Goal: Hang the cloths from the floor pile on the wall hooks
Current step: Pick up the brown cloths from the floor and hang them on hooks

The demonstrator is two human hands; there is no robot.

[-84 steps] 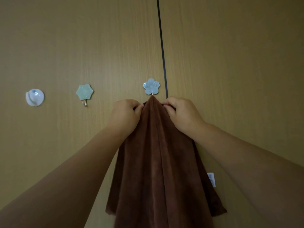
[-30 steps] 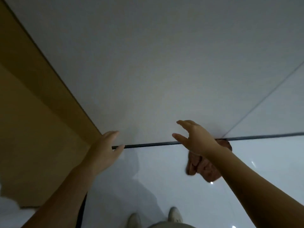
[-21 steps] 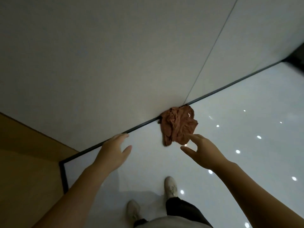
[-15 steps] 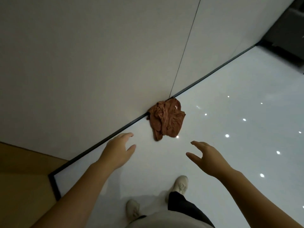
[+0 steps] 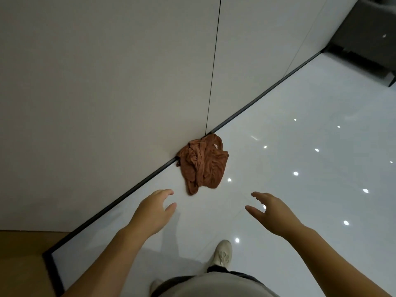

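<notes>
A crumpled brown cloth pile (image 5: 203, 163) lies on the glossy white floor, tight against the foot of a pale wall. My left hand (image 5: 153, 211) hovers in the air on my side of the pile, a little to its left, fingers relaxed and empty. My right hand (image 5: 271, 209) reaches out to the right of the pile, fingers spread, holding nothing. Neither hand touches the cloth. The wall hooks are out of view.
A dark skirting strip (image 5: 132, 189) runs diagonally along the wall base. The wooden panel (image 5: 21, 264) fills the lower left corner. My right shoe (image 5: 222, 252) stands on the white floor (image 5: 310, 168). Dark furniture (image 5: 372, 33) sits at the far right.
I have let go of the hung brown cloth and turned down and right to the floor. The pile now sits centred in front of both empty hands.
</notes>
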